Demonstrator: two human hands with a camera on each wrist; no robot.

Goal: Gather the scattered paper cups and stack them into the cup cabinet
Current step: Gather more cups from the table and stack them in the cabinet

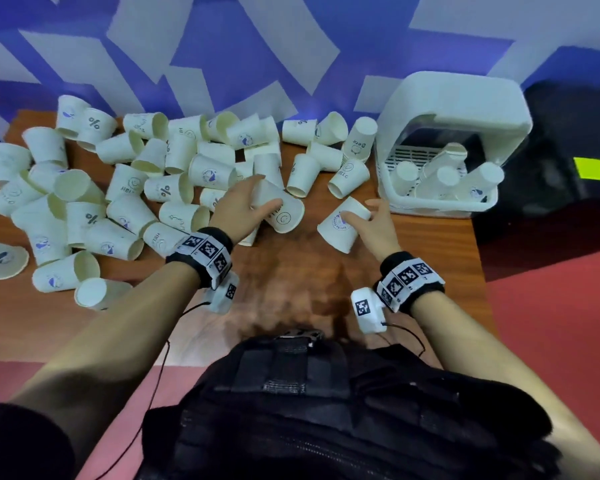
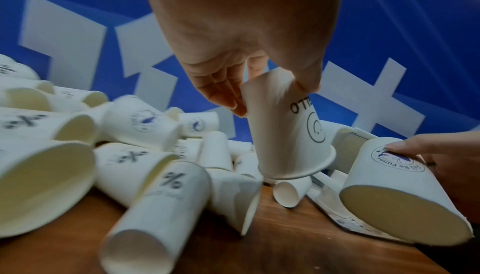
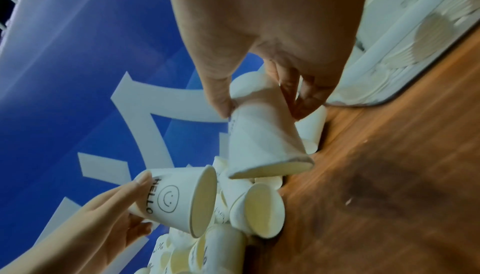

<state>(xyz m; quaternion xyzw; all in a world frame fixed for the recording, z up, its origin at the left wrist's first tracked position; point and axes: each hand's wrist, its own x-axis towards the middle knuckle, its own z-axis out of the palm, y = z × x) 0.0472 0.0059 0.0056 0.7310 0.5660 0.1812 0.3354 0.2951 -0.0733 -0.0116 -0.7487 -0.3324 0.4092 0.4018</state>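
My left hand point(image 1: 253, 206) grips a white paper cup point(image 1: 284, 213) printed HELLO with a smiley point(image 2: 291, 134), held by its base end above the wooden table point(image 1: 284, 271). My right hand point(image 1: 371, 220) pinches a second cup point(image 1: 342, 225) with a round blue logo point(image 2: 389, 186) near its base; in the right wrist view thumb and fingers close round that cup point(image 3: 262, 134). Both cups hang mouth down toward me, a short gap apart. The white cup cabinet point(image 1: 458, 109) stands at the table's right rear, with several cups point(image 1: 447, 181) upside down inside.
Several loose paper cups point(image 1: 125, 188) lie scattered over the left and rear of the table, most on their sides. A blue and white patterned wall rises behind. A black object with a yellow stripe point(image 1: 593, 168) sits right of the cabinet. Bare wood shows in front of my hands.
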